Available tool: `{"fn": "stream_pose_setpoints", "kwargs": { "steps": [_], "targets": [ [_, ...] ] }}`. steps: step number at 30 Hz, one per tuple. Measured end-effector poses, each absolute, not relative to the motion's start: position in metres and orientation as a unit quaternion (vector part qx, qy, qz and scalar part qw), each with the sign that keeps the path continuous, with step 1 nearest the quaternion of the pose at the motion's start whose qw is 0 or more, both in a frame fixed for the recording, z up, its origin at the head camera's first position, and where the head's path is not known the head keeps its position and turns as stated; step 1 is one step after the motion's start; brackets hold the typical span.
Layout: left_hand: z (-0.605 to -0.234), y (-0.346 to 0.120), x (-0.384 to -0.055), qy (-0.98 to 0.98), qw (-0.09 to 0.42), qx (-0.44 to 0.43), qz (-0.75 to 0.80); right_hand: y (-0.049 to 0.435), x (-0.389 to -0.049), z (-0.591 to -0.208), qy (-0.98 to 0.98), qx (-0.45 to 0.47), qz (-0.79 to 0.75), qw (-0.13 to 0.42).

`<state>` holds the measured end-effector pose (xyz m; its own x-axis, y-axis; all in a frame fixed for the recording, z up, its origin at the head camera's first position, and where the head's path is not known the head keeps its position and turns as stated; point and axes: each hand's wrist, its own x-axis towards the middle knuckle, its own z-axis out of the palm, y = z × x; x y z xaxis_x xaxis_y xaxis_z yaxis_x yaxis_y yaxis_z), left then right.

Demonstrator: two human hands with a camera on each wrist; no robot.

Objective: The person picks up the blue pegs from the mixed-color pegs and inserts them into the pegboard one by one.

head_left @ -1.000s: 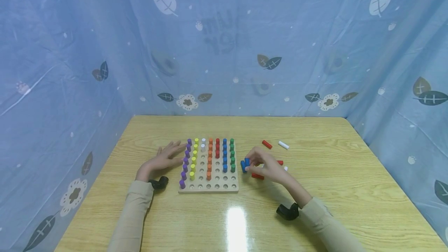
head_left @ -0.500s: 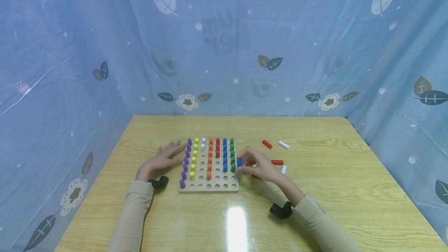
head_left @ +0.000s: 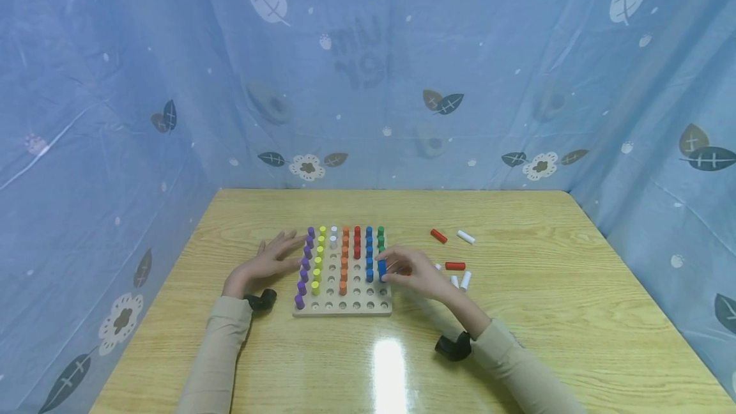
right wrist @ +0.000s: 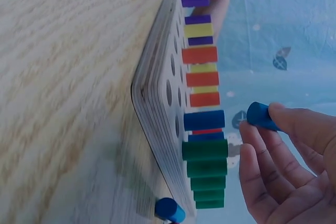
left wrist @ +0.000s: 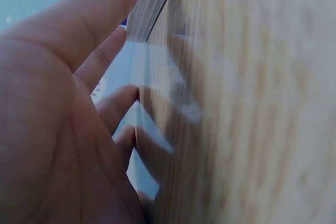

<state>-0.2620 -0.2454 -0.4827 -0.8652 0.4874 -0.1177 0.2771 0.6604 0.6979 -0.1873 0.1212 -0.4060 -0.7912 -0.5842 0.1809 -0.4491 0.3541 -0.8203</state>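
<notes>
A wooden pegboard point(head_left: 345, 313) stands on the table with columns of purple, yellow, white, orange, red, blue and green pegs upright in its holes. My right hand point(head_left: 422, 276) pinches a blue peg point(right wrist: 261, 116) between thumb and fingers, held over the board's right side by the green pegs point(right wrist: 205, 150). On the table beside the board's edge is another blue peg point(right wrist: 169, 209), which the hand hides in the head view. My left hand point(head_left: 273, 260) lies at the board's left edge, fingers extended, their tips close to the purple pegs point(head_left: 303, 276).
Right of the board lie loose red pegs point(head_left: 455, 266) and white pegs point(head_left: 466, 280), with one more white peg point(head_left: 466, 236) farther back. Bare holes show along the board's front row. A blue patterned curtain point(head_left: 368, 82) encloses the table point(head_left: 517, 222) at the back and sides.
The right hand has moved left with the blue peg, from the loose pegs to over the board's right side. The left hand has stayed in place.
</notes>
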Motion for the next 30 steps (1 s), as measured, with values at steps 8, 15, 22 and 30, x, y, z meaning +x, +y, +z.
{"fn": "stream_pose_setpoints", "kwargs": {
  "steps": [8, 15, 22, 30],
  "targets": [
    [-0.484, -0.246, -0.262, 0.897, 0.15, 0.213, 0.357, 0.114, -0.185, -0.409, 0.812, -0.321, -0.479, 0.085],
    [-0.486, -0.247, -0.264, 0.894, 0.152, 0.213, 0.363, 0.111, -0.194, -0.432, 0.808, -0.329, -0.481, 0.086],
    [-0.487, -0.247, -0.263, 0.897, 0.149, 0.215, 0.357, 0.108, -0.201, -0.451, 0.819, -0.316, -0.47, 0.086],
    [-0.483, -0.246, -0.262, 0.9, 0.144, 0.214, 0.352, 0.104, -0.198, -0.453, 0.83, -0.337, -0.44, 0.062]
  ]
}}
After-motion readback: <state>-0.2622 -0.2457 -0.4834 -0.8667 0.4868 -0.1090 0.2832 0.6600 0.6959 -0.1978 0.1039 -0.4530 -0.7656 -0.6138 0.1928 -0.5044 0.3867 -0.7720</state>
